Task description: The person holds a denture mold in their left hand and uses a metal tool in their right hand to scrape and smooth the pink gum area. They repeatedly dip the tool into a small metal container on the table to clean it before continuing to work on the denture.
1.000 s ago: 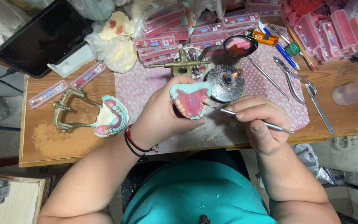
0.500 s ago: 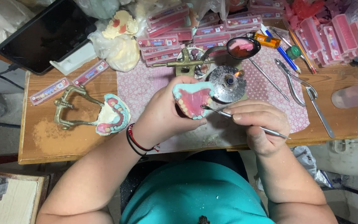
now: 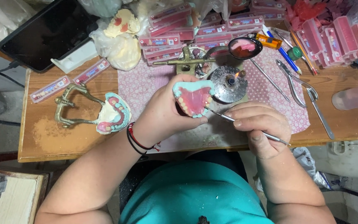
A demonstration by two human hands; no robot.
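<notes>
Pink wax denture base (image 3: 193, 99), teeth set in pale blue rim, being held up just in front of small spirit burner (image 3: 228, 83), tooth side facing the camera. Left hand (image 3: 162, 114) closing its grip around the base from below, thumb pressing the near edge. Right hand (image 3: 260, 126) pinching thin metal carving tool (image 3: 245, 124) pen-fashion, grip fully closed on the shaft, tip touching the base's right rim beside the teeth.

Working note, as judgement: keeping the tip shallow along the gum line, bracing right fingers against the left hand, turning the base rather than the wrist, warming the tip at the burner only briefly.

Left of burner, on wooden counter (image 3: 63, 141): brass articulator (image 3: 69, 108) carrying second model (image 3: 112, 114). Right of burner: pliers (image 3: 299, 85). Behind burner: rows of pink tooth cards (image 3: 175, 25).
</notes>
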